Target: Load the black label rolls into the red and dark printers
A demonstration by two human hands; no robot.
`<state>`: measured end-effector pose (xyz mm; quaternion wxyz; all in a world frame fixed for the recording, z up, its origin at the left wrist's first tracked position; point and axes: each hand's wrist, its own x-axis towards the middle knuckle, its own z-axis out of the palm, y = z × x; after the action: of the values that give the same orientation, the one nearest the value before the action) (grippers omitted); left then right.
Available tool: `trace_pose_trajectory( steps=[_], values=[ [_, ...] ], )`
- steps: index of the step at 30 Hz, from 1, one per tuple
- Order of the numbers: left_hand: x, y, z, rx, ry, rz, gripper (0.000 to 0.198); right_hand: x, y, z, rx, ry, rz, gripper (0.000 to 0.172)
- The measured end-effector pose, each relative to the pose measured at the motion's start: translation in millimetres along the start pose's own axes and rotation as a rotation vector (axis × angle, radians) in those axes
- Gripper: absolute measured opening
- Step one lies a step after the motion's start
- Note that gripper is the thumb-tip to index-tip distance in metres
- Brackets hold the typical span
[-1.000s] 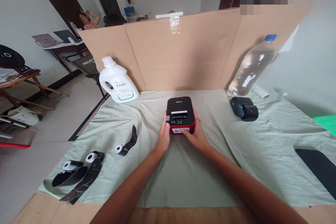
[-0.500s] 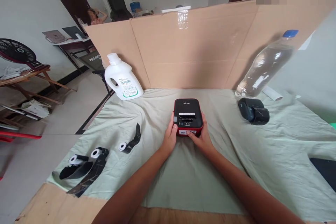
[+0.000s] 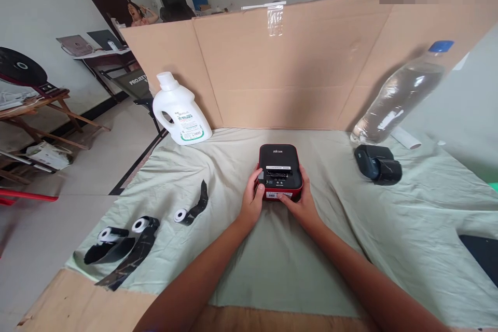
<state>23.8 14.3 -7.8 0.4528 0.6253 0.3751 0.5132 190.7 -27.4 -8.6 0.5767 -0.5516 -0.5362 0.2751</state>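
A black and red portable label printer (image 3: 279,158) sits at the middle of the cloth-covered table, a slot across its top and a white sticker on its near face. My left hand (image 3: 251,198) grips its left side, thumb at the near left corner. On the opposite side my right hand (image 3: 303,199) is closed round it, with the thumb across the front sticker. The fingertips behind the sides are hidden. To the right, apart from both hands, lies a second dark device (image 3: 377,165).
Several rolls of black-backed paper, one a small roll (image 3: 181,215), lie at left. A white detergent jug (image 3: 182,114) and a tilted water bottle (image 3: 400,96) lean against the cardboard wall (image 3: 288,78). A dark flat object (image 3: 482,254) lies at the right edge. Another person (image 3: 140,15) is far behind.
The camera view has shifted slightly. Both hands keep the same hold on the printer, which stays in about the same place.
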Motion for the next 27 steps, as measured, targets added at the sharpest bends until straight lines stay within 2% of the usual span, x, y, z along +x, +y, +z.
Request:
trace_pose_trajectory(
  steps=[3,12,27],
  values=[
    [1,-4,0.0,-0.044,0.022,0.019,0.044,0,2,-1,0.006,0.001,0.006,0.1],
    [10,-6,-2.5,-0.13,-0.022,0.063,0.029,2,5,-2,-0.051,0.017,-0.037,0.094],
    [26,-14,-12.2,-0.065,-0.071,0.138,0.027,3,9,-3,-0.093,0.013,-0.066,0.093]
  ],
)
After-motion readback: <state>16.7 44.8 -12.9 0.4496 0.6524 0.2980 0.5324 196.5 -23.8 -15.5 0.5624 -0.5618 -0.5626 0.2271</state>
